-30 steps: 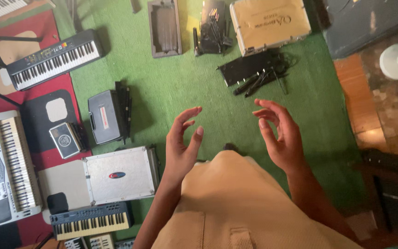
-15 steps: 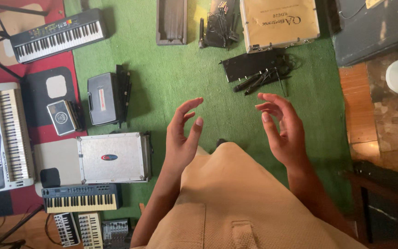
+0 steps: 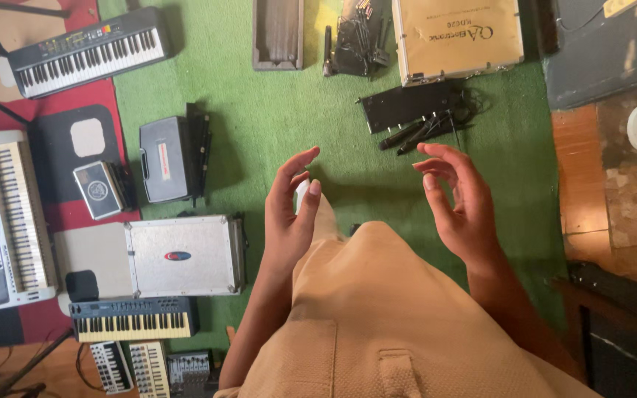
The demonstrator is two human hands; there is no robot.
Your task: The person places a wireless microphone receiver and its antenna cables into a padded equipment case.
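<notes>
Basically both hands empty — left hand and right hand held open in the air, palms facing each other, fingers loosely curled, well apart. Below them the green carpet; nearest things are black microphones just beyond the right hand — silver case left of the left hand.

Keyboards, silver case (green carpet).

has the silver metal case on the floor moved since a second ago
Cannot tell. The silver case keeps its place beside the grey case; the whole view shifts, so the camera moved.
</notes>
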